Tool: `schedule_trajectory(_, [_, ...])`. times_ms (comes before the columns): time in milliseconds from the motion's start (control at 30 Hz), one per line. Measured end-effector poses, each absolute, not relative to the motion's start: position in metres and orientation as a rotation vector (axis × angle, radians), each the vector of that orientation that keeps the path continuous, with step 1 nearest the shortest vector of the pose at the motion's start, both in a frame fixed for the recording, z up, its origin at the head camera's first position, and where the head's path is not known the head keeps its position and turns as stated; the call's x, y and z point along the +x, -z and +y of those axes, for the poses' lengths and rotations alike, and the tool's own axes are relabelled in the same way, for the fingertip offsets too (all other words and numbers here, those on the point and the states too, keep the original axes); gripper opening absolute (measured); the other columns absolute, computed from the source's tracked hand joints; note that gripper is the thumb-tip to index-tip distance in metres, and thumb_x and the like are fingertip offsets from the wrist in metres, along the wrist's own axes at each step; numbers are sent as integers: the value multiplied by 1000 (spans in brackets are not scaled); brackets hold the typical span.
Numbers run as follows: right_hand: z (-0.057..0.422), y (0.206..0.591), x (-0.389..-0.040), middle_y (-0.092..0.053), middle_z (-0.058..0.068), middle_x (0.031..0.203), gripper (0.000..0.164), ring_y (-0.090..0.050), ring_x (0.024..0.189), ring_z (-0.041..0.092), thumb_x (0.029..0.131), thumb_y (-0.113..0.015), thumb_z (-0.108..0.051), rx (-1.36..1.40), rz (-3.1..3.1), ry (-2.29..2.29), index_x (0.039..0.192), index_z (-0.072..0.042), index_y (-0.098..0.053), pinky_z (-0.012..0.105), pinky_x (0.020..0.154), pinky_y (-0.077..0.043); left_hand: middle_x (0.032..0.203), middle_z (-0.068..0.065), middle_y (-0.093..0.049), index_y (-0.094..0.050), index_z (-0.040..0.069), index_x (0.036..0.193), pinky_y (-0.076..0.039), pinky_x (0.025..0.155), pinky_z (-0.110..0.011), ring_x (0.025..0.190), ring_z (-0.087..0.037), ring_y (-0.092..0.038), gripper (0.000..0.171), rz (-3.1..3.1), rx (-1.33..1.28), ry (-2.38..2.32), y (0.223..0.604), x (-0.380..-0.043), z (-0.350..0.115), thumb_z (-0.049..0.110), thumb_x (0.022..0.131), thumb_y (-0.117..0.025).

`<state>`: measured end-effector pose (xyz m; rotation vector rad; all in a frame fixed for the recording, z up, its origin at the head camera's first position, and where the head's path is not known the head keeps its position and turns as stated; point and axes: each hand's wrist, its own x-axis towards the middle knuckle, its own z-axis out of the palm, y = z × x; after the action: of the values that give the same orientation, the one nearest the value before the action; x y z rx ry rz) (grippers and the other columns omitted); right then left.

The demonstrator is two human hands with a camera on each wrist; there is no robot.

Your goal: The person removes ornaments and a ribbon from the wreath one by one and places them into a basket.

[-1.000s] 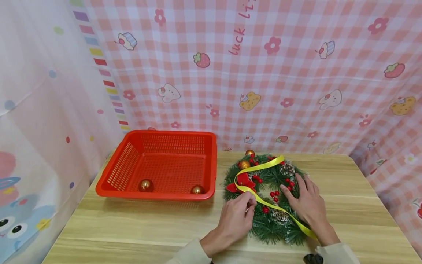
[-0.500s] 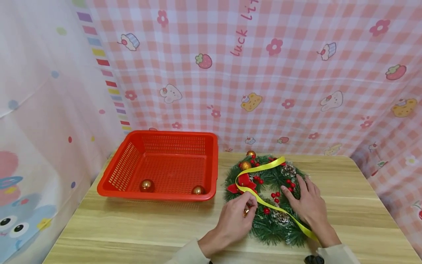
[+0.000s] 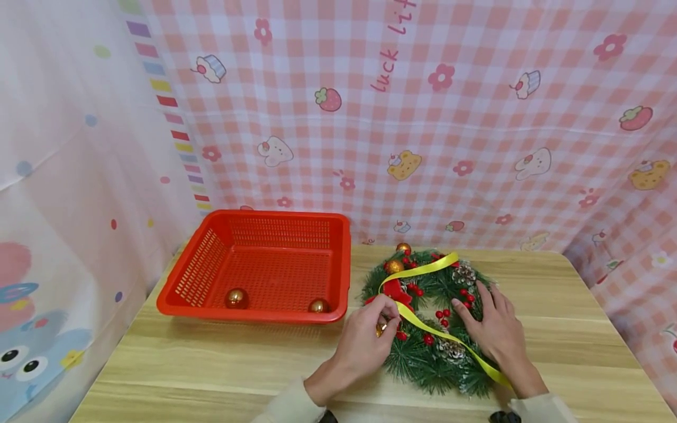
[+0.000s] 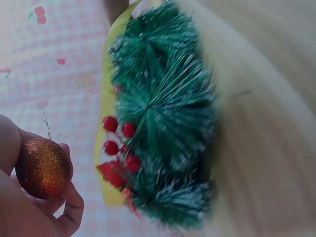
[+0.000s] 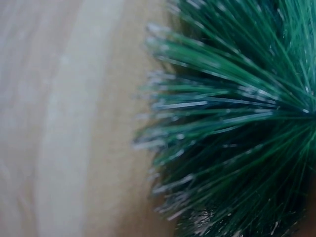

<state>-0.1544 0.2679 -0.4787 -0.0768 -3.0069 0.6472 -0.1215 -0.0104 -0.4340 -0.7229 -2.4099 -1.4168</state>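
My left hand (image 3: 365,338) holds a glittery copper-gold Christmas ball (image 4: 43,169) between thumb and fingers, with a thin loop standing up from its top. It is at the left edge of a green Christmas wreath (image 3: 423,367) lying on the table. On the wreath's right side rests my right hand (image 3: 499,329), its fingers extended and the thumb toward the wreath's middle. A yellow ribbon (image 3: 425,269) winds across the wreath, over red berries (image 4: 110,147), pine cones (image 3: 452,351) and a red flower partly hidden by my left hand. Two gold balls (image 3: 395,267) sit at its upper left.
A red plastic basket (image 3: 280,218) stands left of the wreath, with two shiny copper balls (image 3: 236,298) inside. The wooden table (image 3: 227,370) ends at a pink checked curtain (image 3: 296,117). The right wrist view is filled by wreath needles (image 5: 237,113) and table.
My left hand has drawn left and slightly up with the ball, uncovering more of the wreath's lower left. My right hand stays on the wreath, and the view shifts slightly.
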Motion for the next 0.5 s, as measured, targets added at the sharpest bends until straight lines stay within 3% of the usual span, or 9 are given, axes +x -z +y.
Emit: schedule_trajectory(500, [268,478,-155,-16,36,156,89,-20,138,56,98,-38,-65,-83,-3021,-654,157,-2,-18,75,95,-32,86,-3,-69,-59,12,93,-51,64,-23,68,-9,-59,15,-2345,-598,1428,409,-141,-43,0,90,-67])
